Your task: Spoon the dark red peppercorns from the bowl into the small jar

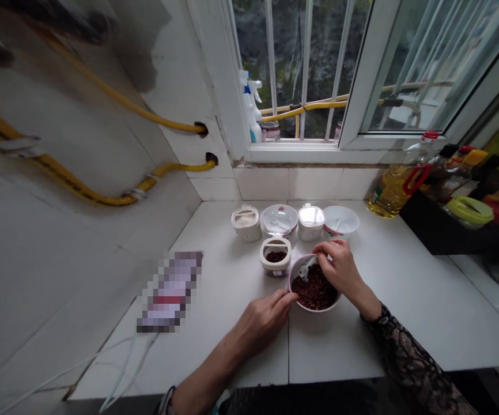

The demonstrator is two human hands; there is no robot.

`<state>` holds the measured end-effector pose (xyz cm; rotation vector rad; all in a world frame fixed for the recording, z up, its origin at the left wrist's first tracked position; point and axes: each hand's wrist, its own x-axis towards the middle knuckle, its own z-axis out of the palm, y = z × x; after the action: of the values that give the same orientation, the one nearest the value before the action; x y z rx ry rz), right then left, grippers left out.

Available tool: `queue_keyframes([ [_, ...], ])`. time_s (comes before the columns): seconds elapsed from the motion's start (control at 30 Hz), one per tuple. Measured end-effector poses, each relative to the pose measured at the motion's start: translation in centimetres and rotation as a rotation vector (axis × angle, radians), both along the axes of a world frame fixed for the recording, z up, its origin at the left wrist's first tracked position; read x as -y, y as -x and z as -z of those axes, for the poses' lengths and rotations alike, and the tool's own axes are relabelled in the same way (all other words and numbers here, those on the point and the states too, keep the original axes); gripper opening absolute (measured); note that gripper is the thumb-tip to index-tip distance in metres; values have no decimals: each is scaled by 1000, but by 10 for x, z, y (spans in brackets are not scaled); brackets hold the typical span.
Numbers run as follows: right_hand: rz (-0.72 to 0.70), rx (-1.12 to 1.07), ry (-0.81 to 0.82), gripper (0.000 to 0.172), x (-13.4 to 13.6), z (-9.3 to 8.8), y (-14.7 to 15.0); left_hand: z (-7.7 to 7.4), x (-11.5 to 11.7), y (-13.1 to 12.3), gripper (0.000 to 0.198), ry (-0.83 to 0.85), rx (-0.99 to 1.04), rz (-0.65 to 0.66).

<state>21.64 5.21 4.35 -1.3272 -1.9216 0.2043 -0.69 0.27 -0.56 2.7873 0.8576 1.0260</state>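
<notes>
A pink-rimmed bowl (317,310) of dark red, flaky stuff (318,291) stands on the white tiled counter. At its left edge, my left hand (267,314) is closed on the rim with thumb and fingers. Over the bowl's right side, my right hand (340,266) pinches the handle of a small pale spoon (305,271), whose head lies low in the bowl near the far left wall. Just behind and left of the bowl sits a seasoning jar (276,266) with similar dark flakes visible inside.
Behind these stand a seasoning jar of white grains (246,230), a lidded bowl (279,219), another white jar (311,222) and a shallow white bowl (341,221). An oil bottle (390,187) and a black rack (426,225) are at right. A blurred-out flat object (171,294) lies left, near white cables.
</notes>
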Motion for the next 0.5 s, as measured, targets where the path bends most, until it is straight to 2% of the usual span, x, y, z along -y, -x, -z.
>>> queue_keyframes([
  [0.13, -106, 65, 4, 21, 3, 0, 4, 2, -1, 0, 27, -1, 4, -3],
  [0.3, -71, -58, 70, 22, 0, 2, 0, 1, -1, 0, 27, 1, -5, -16],
  [0.5, -136, -23, 94, 22, 0, 3, 2, 2, -1, 1, 26, 9, -16, -12],
])
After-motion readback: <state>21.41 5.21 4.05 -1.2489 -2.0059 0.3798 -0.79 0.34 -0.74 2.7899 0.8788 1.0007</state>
